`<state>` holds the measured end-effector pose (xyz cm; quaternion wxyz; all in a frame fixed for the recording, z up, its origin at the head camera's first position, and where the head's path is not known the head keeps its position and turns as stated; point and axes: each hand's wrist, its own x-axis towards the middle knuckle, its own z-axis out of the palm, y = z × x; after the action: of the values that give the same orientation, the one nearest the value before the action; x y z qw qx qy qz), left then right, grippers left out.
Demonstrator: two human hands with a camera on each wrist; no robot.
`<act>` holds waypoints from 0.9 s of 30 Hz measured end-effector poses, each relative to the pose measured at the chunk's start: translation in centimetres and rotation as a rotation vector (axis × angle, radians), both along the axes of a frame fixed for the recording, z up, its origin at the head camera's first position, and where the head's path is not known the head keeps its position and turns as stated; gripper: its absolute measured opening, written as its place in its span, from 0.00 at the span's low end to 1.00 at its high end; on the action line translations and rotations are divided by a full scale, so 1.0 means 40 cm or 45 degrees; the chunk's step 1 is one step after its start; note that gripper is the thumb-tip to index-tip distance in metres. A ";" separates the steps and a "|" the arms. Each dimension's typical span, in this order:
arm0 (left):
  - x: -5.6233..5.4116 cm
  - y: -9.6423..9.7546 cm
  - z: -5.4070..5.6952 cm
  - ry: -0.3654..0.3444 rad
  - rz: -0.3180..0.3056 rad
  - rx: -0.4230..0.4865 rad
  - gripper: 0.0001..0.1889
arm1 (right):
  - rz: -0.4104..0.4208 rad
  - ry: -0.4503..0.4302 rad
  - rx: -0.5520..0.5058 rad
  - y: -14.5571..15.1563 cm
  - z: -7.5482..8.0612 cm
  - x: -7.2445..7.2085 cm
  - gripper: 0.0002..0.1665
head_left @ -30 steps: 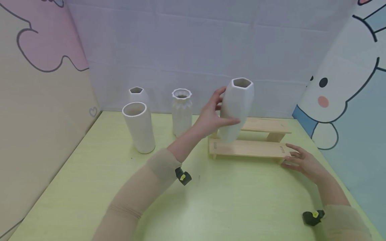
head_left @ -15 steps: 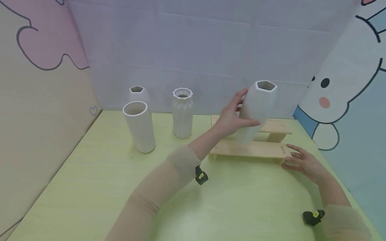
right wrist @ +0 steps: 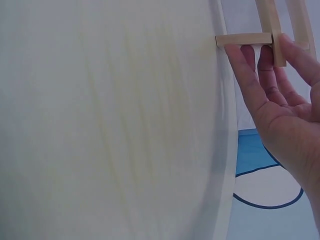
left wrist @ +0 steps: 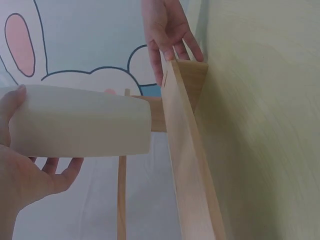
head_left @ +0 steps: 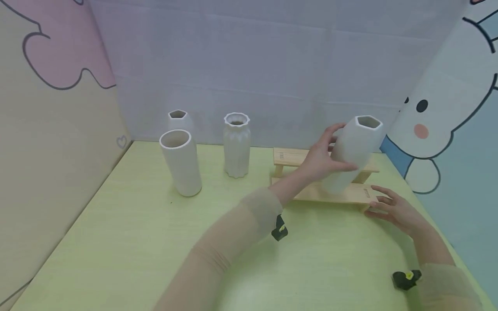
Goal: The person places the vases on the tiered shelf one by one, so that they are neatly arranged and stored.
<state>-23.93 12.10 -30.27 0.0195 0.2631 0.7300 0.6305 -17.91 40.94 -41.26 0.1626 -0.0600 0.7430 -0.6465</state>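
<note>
Far left of the stand, a pink shape and a small heart mark the wall. Nearer to the stand, though well apart from it, a round vase stands on the table, partly hiding a back vase with an angular mouth. Between these two and the stand is a ribbed vase.

The left hand comes from the stand's front left, thumb and fingers clamped round the held vase. That vase leans over the right half of the stand, its base just off the lower shelf, as the left wrist view shows. A black device is at the left sleeve, in front of the stand.

The right hand is at the stand's right end, fingers spread apart, tips touching the wood. Beyond the stand's right, a rabbit decorates the wall.
</note>
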 end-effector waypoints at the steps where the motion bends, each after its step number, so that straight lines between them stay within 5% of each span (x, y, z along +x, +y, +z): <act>1: 0.001 0.008 -0.003 -0.004 -0.002 -0.005 0.53 | 0.002 0.000 0.000 0.002 -0.001 0.000 0.35; 17: 0.005 0.084 -0.048 -0.069 -0.003 -0.047 0.51 | -0.040 -0.060 0.153 0.008 0.007 0.001 0.40; 27: -0.005 0.103 -0.061 -0.034 -0.017 -0.060 0.51 | -0.043 -0.080 0.129 0.010 0.001 -0.005 0.38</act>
<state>-24.13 16.21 -32.71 0.0396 0.2588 0.7426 0.6165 -18.11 41.36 -41.21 0.1778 -0.0190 0.7702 -0.6122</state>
